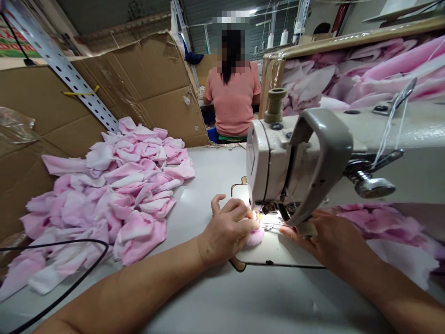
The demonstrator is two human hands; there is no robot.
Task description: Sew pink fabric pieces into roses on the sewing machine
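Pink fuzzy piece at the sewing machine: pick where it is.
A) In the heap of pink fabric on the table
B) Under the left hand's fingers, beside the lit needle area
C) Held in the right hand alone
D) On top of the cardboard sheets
B. The small pink fuzzy piece sits beneath the fingers of the left hand, beside the lit needle area of the sewing machine, with the right hand on the needle area's other side.

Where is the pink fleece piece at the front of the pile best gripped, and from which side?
Probably pinch the pink fleece piece at its lower right edge, coming from the left hand's side: that edge lies free on the white sewing table, and the rest is folded into the heap.
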